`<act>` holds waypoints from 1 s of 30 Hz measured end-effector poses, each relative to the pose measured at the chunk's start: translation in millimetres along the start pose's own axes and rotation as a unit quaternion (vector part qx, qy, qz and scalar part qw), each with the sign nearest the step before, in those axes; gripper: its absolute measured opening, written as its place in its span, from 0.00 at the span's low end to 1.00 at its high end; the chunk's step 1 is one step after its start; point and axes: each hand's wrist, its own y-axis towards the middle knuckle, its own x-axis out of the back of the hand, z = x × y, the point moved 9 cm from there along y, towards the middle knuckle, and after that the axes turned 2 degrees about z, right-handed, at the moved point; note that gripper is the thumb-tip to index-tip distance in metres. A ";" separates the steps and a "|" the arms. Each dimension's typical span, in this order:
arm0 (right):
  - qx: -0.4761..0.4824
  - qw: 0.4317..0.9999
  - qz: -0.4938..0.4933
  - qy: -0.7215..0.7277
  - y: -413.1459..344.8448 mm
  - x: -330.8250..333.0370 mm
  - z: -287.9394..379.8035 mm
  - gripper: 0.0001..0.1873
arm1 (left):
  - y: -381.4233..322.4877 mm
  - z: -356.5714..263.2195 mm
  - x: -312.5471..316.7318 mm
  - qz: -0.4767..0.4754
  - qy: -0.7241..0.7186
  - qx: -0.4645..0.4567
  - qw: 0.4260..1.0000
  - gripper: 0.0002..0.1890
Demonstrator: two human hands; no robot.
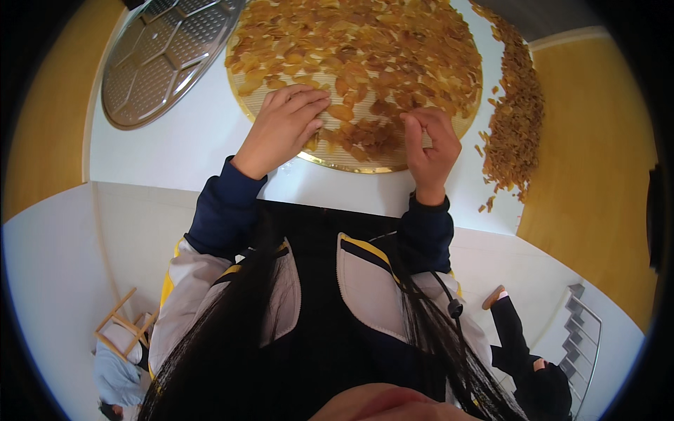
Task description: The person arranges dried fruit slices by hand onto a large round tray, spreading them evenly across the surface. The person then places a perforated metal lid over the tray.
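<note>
Many thin amber-brown dried slices (pixel 368 47) cover most of a round ribbed mat or tray with a gold rim (pixel 363 169) on the white table. My left hand (pixel 287 123) rests palm down over the tray's lower left edge, fingers together, by some loose slices. Near the lower right part, my right hand (pixel 433 142) has its thumb and index finger pinched together; whether a slice is between them cannot be told. Between the hands lies a small darker heap of slices (pixel 368 138), with bare ribbed surface around it.
A perforated round metal tray (pixel 152 63) lies at the upper left of the white table (pixel 200 137). A long pile of smaller brown pieces (pixel 513 116) runs along the right side. Two people are behind me, one near a wooden stool (pixel 124 321), another near a metal rack (pixel 584 337).
</note>
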 end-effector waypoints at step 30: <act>-0.052 0.976 0.112 -0.179 -42.8 -20.1 7.6 0.22 | 3.0 -30.2 12.2 -0.100 -0.048 0.053 0.992 0.10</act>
